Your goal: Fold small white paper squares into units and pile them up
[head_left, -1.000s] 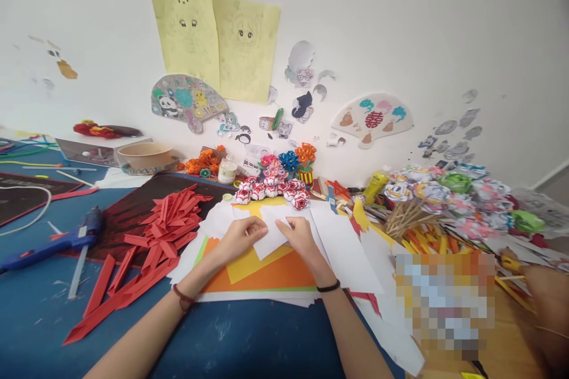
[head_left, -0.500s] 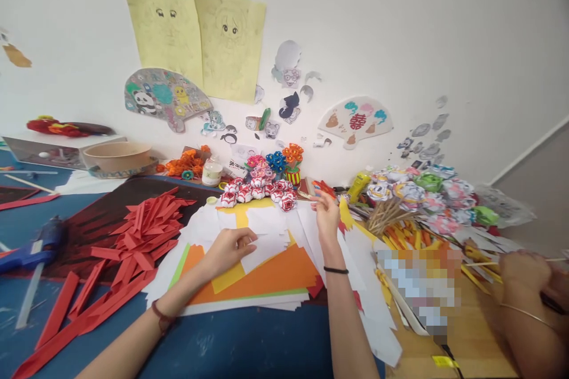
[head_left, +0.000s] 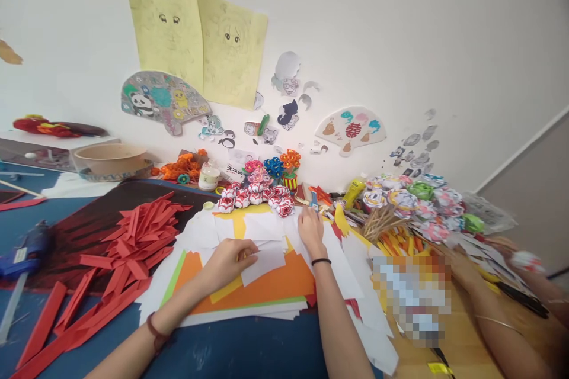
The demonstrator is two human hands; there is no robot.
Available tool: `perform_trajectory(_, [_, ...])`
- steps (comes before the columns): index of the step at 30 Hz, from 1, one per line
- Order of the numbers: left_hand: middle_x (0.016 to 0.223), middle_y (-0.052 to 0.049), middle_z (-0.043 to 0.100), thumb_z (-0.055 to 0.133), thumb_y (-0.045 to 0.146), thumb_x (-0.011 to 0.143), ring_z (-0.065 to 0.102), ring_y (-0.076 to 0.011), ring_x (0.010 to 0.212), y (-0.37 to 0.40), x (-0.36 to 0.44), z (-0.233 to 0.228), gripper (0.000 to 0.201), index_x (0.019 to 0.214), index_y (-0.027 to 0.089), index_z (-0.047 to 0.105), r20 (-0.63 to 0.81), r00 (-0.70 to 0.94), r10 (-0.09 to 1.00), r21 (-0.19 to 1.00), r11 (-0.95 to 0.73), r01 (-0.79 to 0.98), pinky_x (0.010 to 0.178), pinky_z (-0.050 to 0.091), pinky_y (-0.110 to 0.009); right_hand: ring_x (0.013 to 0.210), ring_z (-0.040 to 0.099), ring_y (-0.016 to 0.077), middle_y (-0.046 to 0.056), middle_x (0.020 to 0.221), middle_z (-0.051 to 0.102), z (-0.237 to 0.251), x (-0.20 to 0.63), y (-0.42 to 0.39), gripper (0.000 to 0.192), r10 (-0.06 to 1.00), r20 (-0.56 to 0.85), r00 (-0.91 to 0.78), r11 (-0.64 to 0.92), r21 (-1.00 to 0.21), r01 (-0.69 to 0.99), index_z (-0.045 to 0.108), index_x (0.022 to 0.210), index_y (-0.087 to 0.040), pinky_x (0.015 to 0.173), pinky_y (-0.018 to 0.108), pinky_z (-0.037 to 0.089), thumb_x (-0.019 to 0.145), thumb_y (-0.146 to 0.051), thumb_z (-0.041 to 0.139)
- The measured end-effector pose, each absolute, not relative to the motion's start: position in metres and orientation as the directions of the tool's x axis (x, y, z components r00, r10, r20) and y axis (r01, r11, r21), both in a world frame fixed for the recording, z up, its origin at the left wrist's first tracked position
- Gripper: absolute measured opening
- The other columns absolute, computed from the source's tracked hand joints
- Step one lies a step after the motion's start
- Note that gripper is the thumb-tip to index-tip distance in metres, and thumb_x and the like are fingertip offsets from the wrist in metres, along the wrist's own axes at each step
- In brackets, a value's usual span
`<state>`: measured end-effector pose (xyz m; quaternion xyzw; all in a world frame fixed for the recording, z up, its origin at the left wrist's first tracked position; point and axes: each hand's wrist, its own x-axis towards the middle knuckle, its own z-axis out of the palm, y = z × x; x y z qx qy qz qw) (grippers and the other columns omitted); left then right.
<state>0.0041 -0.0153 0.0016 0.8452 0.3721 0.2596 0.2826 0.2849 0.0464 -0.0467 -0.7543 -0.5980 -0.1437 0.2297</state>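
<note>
Craft room: paper flowers [head_left: 258, 189], wall cutouts [head_left: 351, 128].

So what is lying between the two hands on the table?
In the head view, only white paper sheets lie between the left hand and the right hand, over orange paper.

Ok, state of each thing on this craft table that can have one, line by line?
Left hand: pressing the folded white paper piece, flat on the orange sheet.
Right hand: resting on the white sheets, holding nothing visible.
Red paper strips: folded, piled loosely.
Blue glue gun: lying down.
</note>
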Motion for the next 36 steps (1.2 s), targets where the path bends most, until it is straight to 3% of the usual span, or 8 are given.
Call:
perform_trajectory(3, [0.067,0.0,0.062,0.05,0.033,0.082,0.051,-0.0136,0.061,-0.017,0.004,0.004,0.02,0.084,0.02,0.065,0.224,0.59,0.776,0.657,-0.567,0.496,0.057,0.033,-0.022,0.119,0.045,0.0233,0.018,0.125,0.055,-0.045,0.283,0.048,0.04,0.852,0.468,0.234,-0.174,-0.167,0.97,0.053,0.124,-0.008,0.102,0.035,0.023,0.089,-0.016,0.035])
perform_trajectory(6, [0.07,-0.001,0.064,0.049,0.034,0.082,0.053,-0.0145,0.063,-0.019,0.004,0.005,0.022,0.084,0.02,0.066,0.225,0.599,0.769,0.655,-0.574,0.491,0.059,0.035,-0.023,0.128,0.036,0.0239,0.02,0.135,0.045,-0.04,0.278,0.046,0.045,0.832,0.501,0.236,-0.168,-0.179,0.97,0.042,0.132,-0.005,0.104,0.035,0.02,0.09,-0.013,0.03])
perform_trajectory(11, [0.069,-0.001,0.065,0.046,0.033,0.082,0.055,-0.0152,0.062,-0.019,0.005,0.003,0.023,0.081,0.02,0.065,0.245,0.573,0.782,0.642,-0.573,0.509,0.059,0.035,-0.023,0.112,0.051,0.0256,0.02,0.12,0.058,-0.031,0.27,0.032,0.035,0.864,0.465,0.193,-0.104,-0.21,0.972,0.06,0.114,-0.006,0.097,0.034,0.03,0.083,-0.01,0.042])
perform_trajectory(14, [0.068,-0.002,0.065,0.045,0.033,0.082,0.056,-0.0163,0.062,-0.018,0.005,0.002,0.023,0.079,0.021,0.064,0.256,0.512,0.82,0.622,-0.545,0.562,0.058,0.035,-0.023,0.118,0.045,0.0273,0.021,0.127,0.051,-0.019,0.261,0.024,0.038,0.83,0.511,0.225,-0.112,-0.242,0.964,0.058,0.115,-0.006,0.1,0.038,0.027,0.083,-0.006,0.04])
perform_trajectory(18, [0.07,-0.002,0.066,0.044,0.035,0.083,0.057,-0.0175,0.064,-0.016,0.005,0.001,0.024,0.078,0.021,0.062,0.28,0.419,0.864,0.615,-0.496,0.613,0.06,0.035,-0.024,0.108,0.051,0.0225,0.013,0.114,0.06,0.0,0.229,0.013,0.036,0.803,0.554,0.219,-0.044,-0.312,0.949,0.059,0.113,-0.015,0.093,0.033,0.036,0.086,-0.01,0.036])
perform_trajectory(21, [0.072,-0.001,0.066,0.042,0.036,0.083,0.057,-0.017,0.064,-0.014,0.005,0.0,0.025,0.078,0.021,0.061,0.316,0.357,0.879,0.635,-0.476,0.609,0.062,0.037,-0.024,0.087,0.06,0.0173,0.006,0.102,0.065,0.007,0.196,0.003,0.028,0.833,0.55,0.058,0.329,-0.578,0.747,0.064,0.103,-0.021,0.081,0.028,0.044,0.088,-0.018,0.04])
perform_trajectory(24, [0.074,-0.001,0.065,0.041,0.036,0.084,0.056,-0.0161,0.066,-0.011,0.003,-0.001,0.026,0.081,0.02,0.061,0.352,0.305,0.885,0.67,-0.466,0.578,0.063,0.038,-0.024,0.094,0.059,0.0168,0.004,0.103,0.066,0.006,0.171,-0.005,0.025,0.837,0.543,-0.068,0.509,-0.727,0.461,0.063,0.106,-0.022,0.084,0.028,0.043,0.087,-0.029,0.048])
perform_trajectory(36, [0.073,-0.001,0.065,0.041,0.04,0.084,0.056,-0.0161,0.066,-0.01,0.003,-0.003,0.03,0.082,0.017,0.062,0.338,0.269,0.902,0.723,-0.432,0.539,0.061,0.04,-0.023,0.103,0.057,0.0218,0.005,0.107,0.065,-0.007,0.175,-0.002,0.033,0.909,0.414,-0.052,0.417,-0.897,0.143,0.065,0.101,-0.022,0.092,0.037,0.04,0.07,-0.032,0.069])
